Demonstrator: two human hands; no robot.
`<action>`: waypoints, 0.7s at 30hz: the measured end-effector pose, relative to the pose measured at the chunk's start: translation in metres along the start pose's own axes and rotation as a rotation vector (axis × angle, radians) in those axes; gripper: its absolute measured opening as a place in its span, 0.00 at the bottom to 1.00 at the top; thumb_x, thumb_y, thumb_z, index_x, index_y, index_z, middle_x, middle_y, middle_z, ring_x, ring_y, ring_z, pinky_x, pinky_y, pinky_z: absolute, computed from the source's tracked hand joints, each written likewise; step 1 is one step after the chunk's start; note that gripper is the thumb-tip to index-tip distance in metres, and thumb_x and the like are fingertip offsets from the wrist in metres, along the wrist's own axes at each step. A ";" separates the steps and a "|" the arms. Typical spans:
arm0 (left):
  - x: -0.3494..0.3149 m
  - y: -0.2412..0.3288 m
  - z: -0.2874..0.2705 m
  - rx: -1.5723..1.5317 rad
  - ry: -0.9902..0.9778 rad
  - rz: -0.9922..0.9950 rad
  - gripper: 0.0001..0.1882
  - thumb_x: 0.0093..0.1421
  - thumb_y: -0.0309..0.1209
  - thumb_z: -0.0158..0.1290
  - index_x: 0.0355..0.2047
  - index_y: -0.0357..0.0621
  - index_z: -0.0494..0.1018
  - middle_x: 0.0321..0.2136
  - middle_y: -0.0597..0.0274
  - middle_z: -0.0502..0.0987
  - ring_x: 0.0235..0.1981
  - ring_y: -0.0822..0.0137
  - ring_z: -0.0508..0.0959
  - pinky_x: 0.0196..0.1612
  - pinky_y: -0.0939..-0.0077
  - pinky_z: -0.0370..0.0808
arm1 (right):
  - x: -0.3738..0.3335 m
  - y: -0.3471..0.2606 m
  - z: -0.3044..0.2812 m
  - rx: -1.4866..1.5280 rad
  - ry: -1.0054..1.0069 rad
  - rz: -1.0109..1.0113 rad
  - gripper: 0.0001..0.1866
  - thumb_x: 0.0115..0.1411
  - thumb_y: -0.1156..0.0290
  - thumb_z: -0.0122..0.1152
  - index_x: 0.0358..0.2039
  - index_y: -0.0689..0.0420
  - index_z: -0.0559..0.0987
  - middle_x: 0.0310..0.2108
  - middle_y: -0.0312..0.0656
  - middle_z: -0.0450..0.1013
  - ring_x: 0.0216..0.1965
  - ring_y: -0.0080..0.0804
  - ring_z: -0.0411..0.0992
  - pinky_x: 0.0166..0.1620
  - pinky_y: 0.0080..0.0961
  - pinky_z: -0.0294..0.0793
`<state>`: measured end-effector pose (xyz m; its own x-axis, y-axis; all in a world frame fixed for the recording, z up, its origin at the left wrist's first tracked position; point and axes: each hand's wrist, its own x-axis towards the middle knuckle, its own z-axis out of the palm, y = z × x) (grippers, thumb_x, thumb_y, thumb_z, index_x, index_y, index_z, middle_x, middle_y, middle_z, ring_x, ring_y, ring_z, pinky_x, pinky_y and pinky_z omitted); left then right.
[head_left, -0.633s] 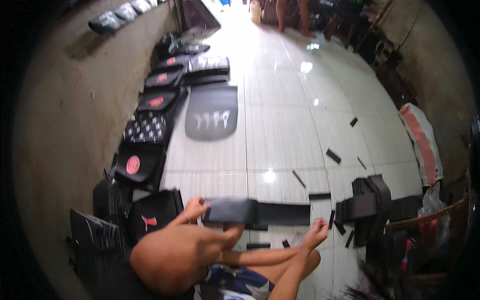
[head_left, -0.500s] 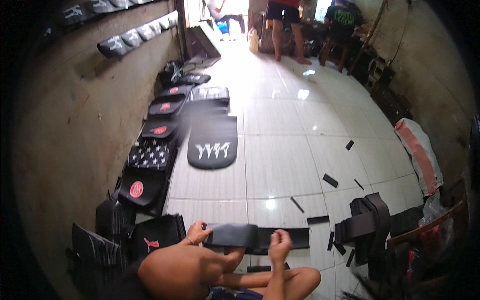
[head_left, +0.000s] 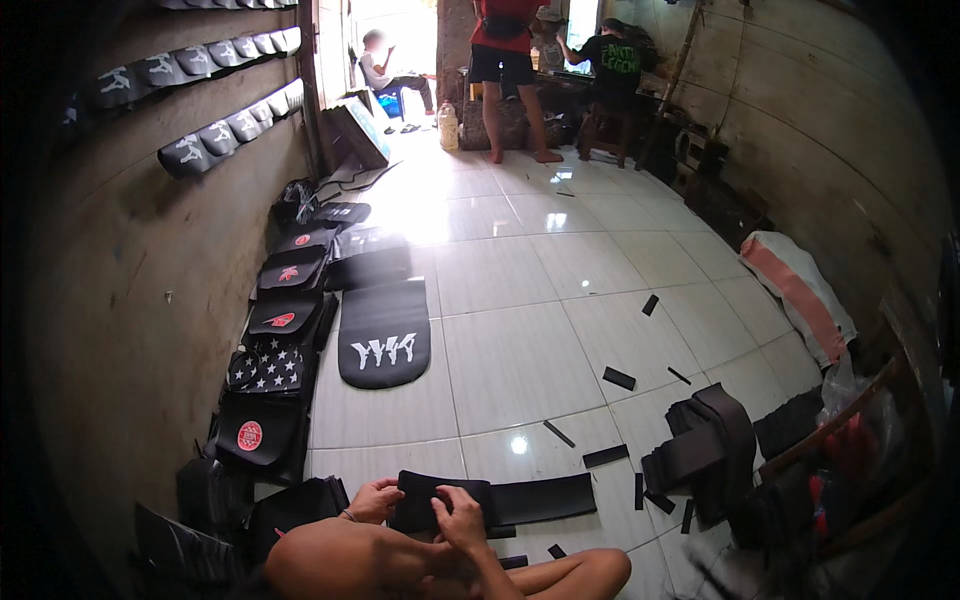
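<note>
A long black strip of sheet material [head_left: 545,498] lies across the floor in front of my crossed legs, with a wider black piece [head_left: 412,512] over its left part. At that piece's left edge, my left hand [head_left: 374,499] has its fingers closed on the border. My right hand [head_left: 461,519] is over the piece, its fingers bent but apart and touching its surface. Part of the material is hidden behind my hands and knee. Small black offcuts [head_left: 605,456] lie to the right of the strip.
Stacks of black printed flaps [head_left: 262,430] line the left wall. One flap with a white print [head_left: 384,335] lies on the tiles ahead. Bundled black strips [head_left: 690,455] and a white-and-pink sack [head_left: 798,290] are on the right. Several people are at the far end.
My right hand has moved left along the strip, from its right part onto the piece near my left hand. The view has tilted up and shifted right.
</note>
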<state>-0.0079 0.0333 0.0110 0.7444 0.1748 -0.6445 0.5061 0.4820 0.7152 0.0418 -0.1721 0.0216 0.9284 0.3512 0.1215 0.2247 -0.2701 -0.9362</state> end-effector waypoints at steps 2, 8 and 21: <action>-0.004 -0.002 0.005 0.087 0.015 0.074 0.12 0.58 0.24 0.55 0.44 0.40 0.71 0.23 0.67 0.74 0.17 0.78 0.69 0.16 0.82 0.65 | -0.003 0.006 0.017 0.002 -0.031 0.009 0.15 0.58 0.65 0.61 0.42 0.60 0.78 0.39 0.49 0.76 0.38 0.42 0.77 0.43 0.32 0.76; -0.007 0.000 0.005 0.420 -0.035 0.048 0.12 0.58 0.24 0.57 0.43 0.36 0.74 0.25 0.67 0.77 0.22 0.76 0.74 0.21 0.80 0.71 | -0.013 0.014 0.039 -0.061 -0.017 -0.013 0.16 0.57 0.62 0.62 0.41 0.59 0.79 0.38 0.47 0.75 0.37 0.41 0.76 0.42 0.32 0.75; 0.006 -0.024 0.016 0.217 0.175 0.239 0.13 0.58 0.24 0.57 0.43 0.31 0.74 0.34 0.57 0.80 0.33 0.67 0.79 0.38 0.70 0.78 | -0.003 0.024 0.008 0.100 0.305 0.092 0.05 0.53 0.74 0.65 0.28 0.62 0.80 0.24 0.42 0.77 0.25 0.30 0.75 0.32 0.27 0.74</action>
<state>-0.0087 0.0095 -0.0056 0.7766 0.4138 -0.4750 0.4210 0.2200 0.8800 0.0423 -0.1724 -0.0033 0.9926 0.0412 0.1139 0.1198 -0.1932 -0.9738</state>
